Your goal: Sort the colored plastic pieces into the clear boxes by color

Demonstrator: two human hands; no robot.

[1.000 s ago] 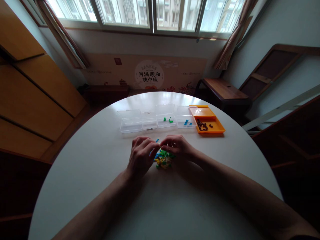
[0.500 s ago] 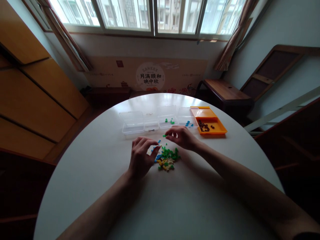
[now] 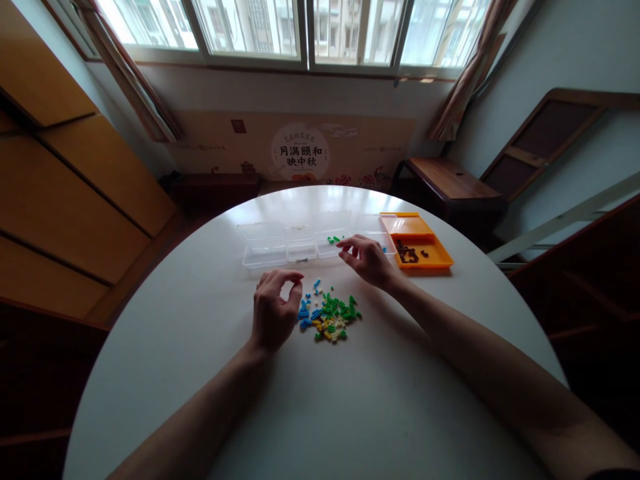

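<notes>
My left hand [image 3: 274, 308] hovers at the left edge of a loose pile of small toy building bricks [image 3: 337, 308], thumb and forefinger curled nearly together. Whatever may be between those fingertips is too small to make out. Green, blue, yellow and cream bricks make up the pile. My right hand [image 3: 369, 261] is over the front of a clear plastic box [image 3: 327, 252], its thumb and forefinger slightly apart with no brick visible between them. Several green bricks [image 3: 332, 240] lie in that box just beyond the fingertips; my hand hides part of it.
Two more open clear boxes, a larger one [image 3: 264, 259] and a smaller one [image 3: 302, 253], stand to the left. An orange box [image 3: 439, 252] with dark brown bricks [image 3: 409, 253] sits at the right. Everything rests on a round white table [image 3: 350, 407].
My right hand has moved away from me to the clear box, and the green brick no longer shows at its fingertips. My left hand has drawn left, uncovering blue bricks.
</notes>
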